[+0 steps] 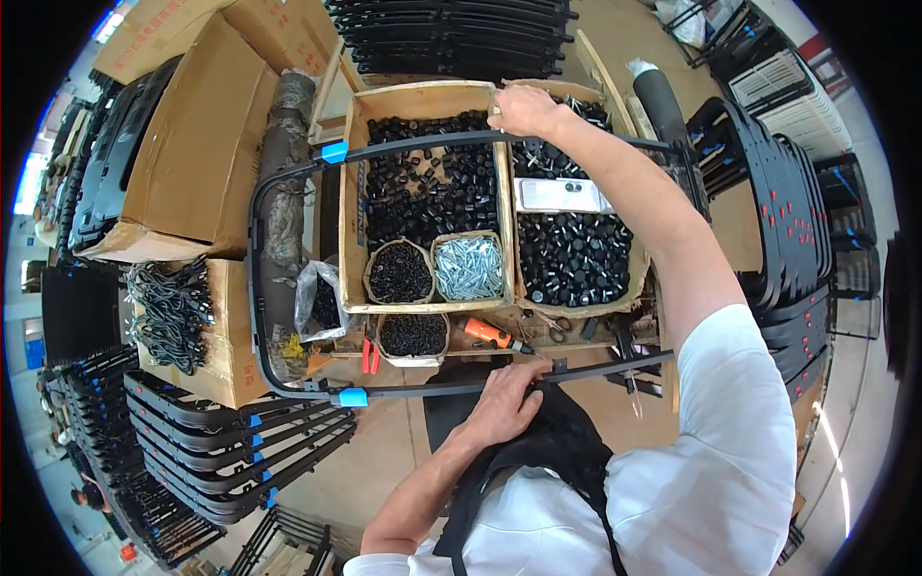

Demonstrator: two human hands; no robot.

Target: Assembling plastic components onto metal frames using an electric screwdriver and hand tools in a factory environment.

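A large black frame with rounded corners (257,230) lies across the parts boxes, with blue tape (352,396) on its near and far rails. My left hand (501,405) is closed on the near rail, close to a small black bracket. Stretched across the frame, my right hand (526,110) is curled at the divider between the two wooden boxes, just beyond the far rail. Its fingertips are hidden, so what they hold cannot be made out. Beneath the frame, the left wooden box (353,202) holds black caps (423,192); the right box holds black-headed bolts (573,259).
A white phone-like device (562,195) lies on the bolts. Silver screws (469,267) and small black screws (400,274) fill tubs. An orange power screwdriver (488,332) and red-handled pliers (371,355) lie nearby. Stacked black frames (216,446) and cardboard boxes (197,144) stand around.
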